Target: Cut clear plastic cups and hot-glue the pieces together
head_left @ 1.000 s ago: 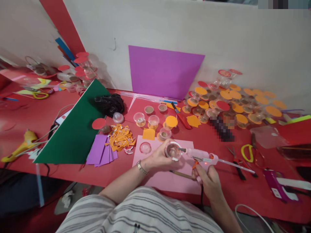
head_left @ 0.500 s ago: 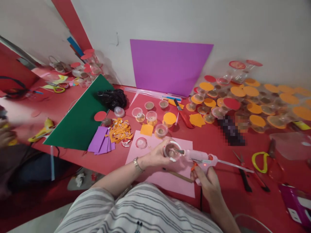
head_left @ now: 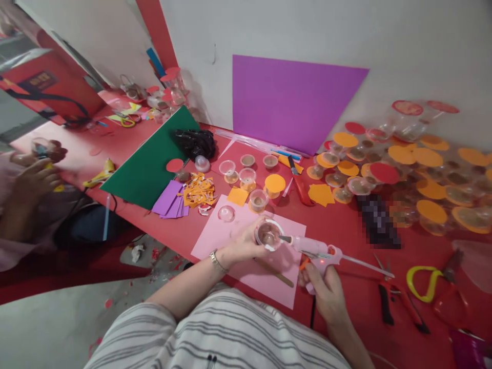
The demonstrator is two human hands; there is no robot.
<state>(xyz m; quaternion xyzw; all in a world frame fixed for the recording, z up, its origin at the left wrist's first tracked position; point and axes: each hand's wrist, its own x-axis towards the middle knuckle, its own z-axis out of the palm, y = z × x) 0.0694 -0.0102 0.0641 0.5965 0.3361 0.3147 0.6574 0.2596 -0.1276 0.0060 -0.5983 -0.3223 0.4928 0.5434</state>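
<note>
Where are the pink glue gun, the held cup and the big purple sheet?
Pink glue gun (head_left: 312,247): head view, its barrel.
Held cup (head_left: 268,237): head view, its inner side.
Big purple sheet (head_left: 295,102): head view, its middle.

One camera, worn on the person's head, looks forward and down over the striped shirt (head_left: 230,333) at the bottom edge. It is fairly near the left hand (head_left: 246,245) and right hand (head_left: 326,291), just below and right of centre, and takes in a wide sweep of red tabletop (head_left: 359,289), with the pale wall (head_left: 307,31) across the top.
</note>
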